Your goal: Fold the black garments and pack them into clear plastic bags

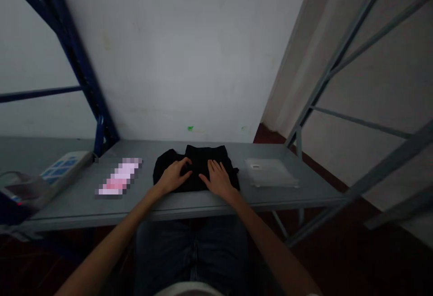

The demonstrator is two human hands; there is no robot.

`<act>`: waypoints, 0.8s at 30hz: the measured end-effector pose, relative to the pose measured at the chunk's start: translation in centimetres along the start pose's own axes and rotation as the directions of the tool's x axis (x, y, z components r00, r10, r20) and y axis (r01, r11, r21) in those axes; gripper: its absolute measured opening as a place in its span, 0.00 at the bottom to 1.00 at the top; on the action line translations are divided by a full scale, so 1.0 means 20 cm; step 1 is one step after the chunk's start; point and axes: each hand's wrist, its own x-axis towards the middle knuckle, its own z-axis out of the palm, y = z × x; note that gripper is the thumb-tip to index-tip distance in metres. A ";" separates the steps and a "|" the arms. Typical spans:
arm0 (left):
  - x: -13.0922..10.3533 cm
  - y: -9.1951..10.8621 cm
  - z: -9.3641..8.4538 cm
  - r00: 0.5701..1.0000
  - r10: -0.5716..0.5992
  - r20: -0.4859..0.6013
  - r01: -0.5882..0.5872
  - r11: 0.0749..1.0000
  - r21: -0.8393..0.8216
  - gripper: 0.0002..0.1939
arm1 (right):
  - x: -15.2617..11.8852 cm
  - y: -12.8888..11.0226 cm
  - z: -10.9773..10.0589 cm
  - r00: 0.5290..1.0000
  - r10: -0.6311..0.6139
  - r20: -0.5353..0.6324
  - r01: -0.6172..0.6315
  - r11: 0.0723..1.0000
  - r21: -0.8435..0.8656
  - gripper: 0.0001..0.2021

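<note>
A black cloth garment (206, 154) lies partly folded on the grey shelf, its exact kind hard to make out in the dim light. My left hand (173, 175) rests on its left part, fingers apart and slightly bent. Over on the right part, my right hand (219, 178) lies flat with its fingers stretched out. Both palms press on the fabric and grip nothing. To the right of the garment is a flat, clear plastic bag (270, 173) with a small white label.
A power strip (64, 169) with blue-marked sockets lies at the left. Between it and the garment is a blurred-out pink phone-like rectangle (120, 176). Blue rack posts (76, 57) rise at left, grey metal bars (324, 79) at right. A white wall (189, 61) stands behind the grey shelf (142, 203).
</note>
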 end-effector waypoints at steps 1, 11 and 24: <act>0.00 0.01 0.00 1.000 -0.001 0.013 0.001 1.000 -0.026 0.13 | 0.00 0.00 0.00 1.000 0.005 0.005 -0.005 1.000 0.003 0.37; 0.00 0.11 -0.17 0.996 0.034 -0.088 -0.045 0.991 -0.127 0.09 | 0.06 -0.15 0.02 1.000 -0.012 0.022 0.010 0.997 0.072 0.39; 0.12 0.47 0.07 0.947 0.315 -0.060 -0.300 0.937 0.180 0.21 | -0.06 0.18 -0.31 0.918 0.380 -0.115 -0.353 0.913 0.204 0.22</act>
